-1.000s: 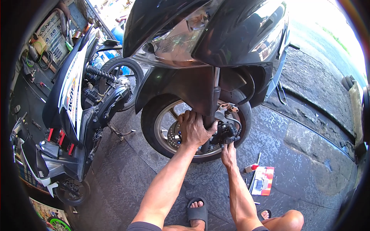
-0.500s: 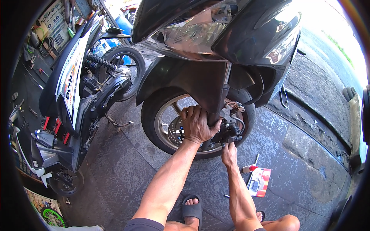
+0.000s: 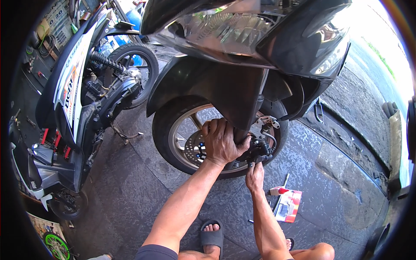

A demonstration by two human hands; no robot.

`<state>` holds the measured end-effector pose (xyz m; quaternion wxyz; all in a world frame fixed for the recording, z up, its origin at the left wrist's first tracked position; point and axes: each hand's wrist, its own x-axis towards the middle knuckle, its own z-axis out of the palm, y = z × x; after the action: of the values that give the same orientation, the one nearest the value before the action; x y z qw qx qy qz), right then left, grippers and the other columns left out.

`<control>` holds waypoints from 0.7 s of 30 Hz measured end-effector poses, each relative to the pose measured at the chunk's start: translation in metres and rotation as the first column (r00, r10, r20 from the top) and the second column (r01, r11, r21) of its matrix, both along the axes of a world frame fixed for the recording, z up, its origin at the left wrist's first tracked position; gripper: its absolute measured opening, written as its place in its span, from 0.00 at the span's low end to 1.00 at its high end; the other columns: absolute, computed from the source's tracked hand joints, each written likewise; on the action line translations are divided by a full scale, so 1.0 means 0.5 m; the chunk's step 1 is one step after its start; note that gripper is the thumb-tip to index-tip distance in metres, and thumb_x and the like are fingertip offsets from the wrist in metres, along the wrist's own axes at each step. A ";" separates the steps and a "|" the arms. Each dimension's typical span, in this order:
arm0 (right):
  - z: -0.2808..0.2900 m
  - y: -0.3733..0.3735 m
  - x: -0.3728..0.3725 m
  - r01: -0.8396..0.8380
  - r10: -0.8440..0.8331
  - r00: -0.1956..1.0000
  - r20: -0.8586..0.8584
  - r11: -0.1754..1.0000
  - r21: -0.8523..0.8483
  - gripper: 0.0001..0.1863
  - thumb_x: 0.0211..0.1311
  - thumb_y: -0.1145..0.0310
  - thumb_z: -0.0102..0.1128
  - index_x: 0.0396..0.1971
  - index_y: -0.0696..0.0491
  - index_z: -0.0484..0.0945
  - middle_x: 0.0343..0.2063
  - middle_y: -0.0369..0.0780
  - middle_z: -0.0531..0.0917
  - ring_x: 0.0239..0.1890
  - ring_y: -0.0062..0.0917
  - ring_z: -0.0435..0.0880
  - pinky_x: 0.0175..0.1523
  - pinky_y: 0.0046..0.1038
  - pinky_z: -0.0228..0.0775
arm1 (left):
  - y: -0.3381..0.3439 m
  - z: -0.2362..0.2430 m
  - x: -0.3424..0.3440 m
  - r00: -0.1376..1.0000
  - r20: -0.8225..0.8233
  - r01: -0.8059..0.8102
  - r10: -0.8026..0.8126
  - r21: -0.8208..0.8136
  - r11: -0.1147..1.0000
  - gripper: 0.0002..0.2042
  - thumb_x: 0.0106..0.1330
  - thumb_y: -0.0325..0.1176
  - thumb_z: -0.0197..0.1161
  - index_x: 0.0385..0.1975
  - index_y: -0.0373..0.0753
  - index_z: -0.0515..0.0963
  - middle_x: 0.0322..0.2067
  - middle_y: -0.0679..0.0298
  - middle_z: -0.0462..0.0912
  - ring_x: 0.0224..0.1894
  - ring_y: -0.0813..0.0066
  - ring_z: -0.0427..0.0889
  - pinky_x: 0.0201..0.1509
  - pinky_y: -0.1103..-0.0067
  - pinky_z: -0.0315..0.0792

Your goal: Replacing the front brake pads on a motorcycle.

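The black brake caliper (image 3: pixel 261 149) sits at the lower right of the fork leg (image 3: pixel 260 102), in front of the front wheel (image 3: pixel 162 138) of a dark scooter (image 3: pixel 299 47); its dark parts run together, so its long axis is hard to read, but its lower end points toward the person, and a hose (image 3: pixel 274 142) loops along its right side. The fork leg slants downward and a little to the left, and the wheel stands side-on above the tiled floor (image 3: pixel 130 190). The left forearm reaches up and to the right; the left hand (image 3: pixel 222 142) is back-up, fingers bent over between the drilled disc (image 3: pixel 193 149) and the fork leg, thumb stretched toward the caliper, and what the fingers close on cannot be told. The right hand (image 3: pixel 255 177) comes nearly straight up from below, fingertips touching the caliper's underside, so the caliper lies just beyond them; whether they pinch it is hidden. Between the right forearm and the floor's right edge lie a red-and-white packet (image 3: pixel 288 207), a metal rod (image 3: pixel 286 180) and a red-capped bottle (image 3: pixel 277 190).
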<state>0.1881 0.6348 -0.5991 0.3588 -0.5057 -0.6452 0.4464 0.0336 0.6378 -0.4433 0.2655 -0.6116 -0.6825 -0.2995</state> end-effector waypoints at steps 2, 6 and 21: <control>-0.014 -0.017 0.009 0.043 -0.045 0.998 0.053 0.998 0.045 0.16 0.71 0.67 0.42 0.50 0.60 0.71 0.45 0.55 0.77 0.49 0.52 0.74 0.53 0.43 0.65 | 0.003 -0.007 0.001 1.000 0.004 0.000 0.000 0.016 1.000 0.26 0.56 0.61 0.56 0.32 0.39 0.77 0.32 0.59 0.75 0.39 0.64 0.70 0.52 0.65 0.57; -0.062 -0.124 0.033 0.013 0.023 0.974 0.223 0.988 -0.157 0.15 0.68 0.62 0.48 0.39 0.60 0.76 0.38 0.57 0.79 0.44 0.53 0.78 0.49 0.44 0.69 | 0.006 -0.008 0.002 0.999 0.031 0.024 -0.025 0.017 1.000 0.27 0.56 0.62 0.56 0.33 0.39 0.77 0.33 0.59 0.76 0.40 0.63 0.71 0.52 0.64 0.57; 0.493 -0.161 0.391 0.644 -0.123 0.756 -0.643 0.312 0.698 0.26 0.65 0.66 0.57 0.62 0.49 0.64 0.45 0.48 0.77 0.35 0.29 0.75 0.44 0.30 0.70 | -0.017 0.011 0.001 0.981 0.160 0.125 -0.112 -0.077 0.989 0.26 0.53 0.59 0.67 0.39 0.40 0.79 0.40 0.59 0.79 0.46 0.62 0.73 0.56 0.63 0.59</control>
<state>0.3836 0.5541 -0.3527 0.8149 -0.2504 -0.5214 0.0369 0.0343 0.6294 -0.4378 0.1663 -0.6369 -0.6758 -0.3317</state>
